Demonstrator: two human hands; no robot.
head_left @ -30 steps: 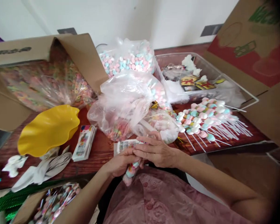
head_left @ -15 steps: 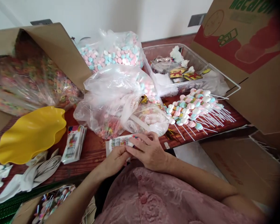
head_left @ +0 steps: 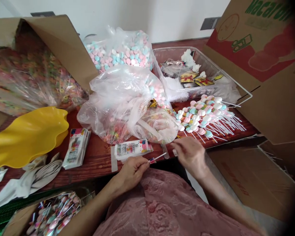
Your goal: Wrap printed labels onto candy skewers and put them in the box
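My left hand (head_left: 132,171) is closed near my lap on a marshmallow skewer, and its white stick (head_left: 157,158) pokes out to the right. The sweets on it are hidden under the hand. My right hand (head_left: 192,154) hovers at the table's front edge with its fingers curled in a pinch; what they hold is blurred. It sits just below a pile of pastel marshmallow skewers (head_left: 204,115). A small stack of printed clear bags (head_left: 132,148) lies on the wooden table (head_left: 98,157) just above my left hand.
Big plastic bags of marshmallows (head_left: 124,95) fill the table's middle. A yellow wavy bowl (head_left: 29,135) and more printed bags (head_left: 76,148) are at left, a clear tray (head_left: 206,77) at back right. Cardboard boxes (head_left: 267,65) flank both sides; a box of wrapped skewers (head_left: 52,214) stands low left.
My hands have come apart: the right one left the bag and moved right toward the skewer pile. The left keeps the skewer, with its stick now showing. The view shifted slightly.
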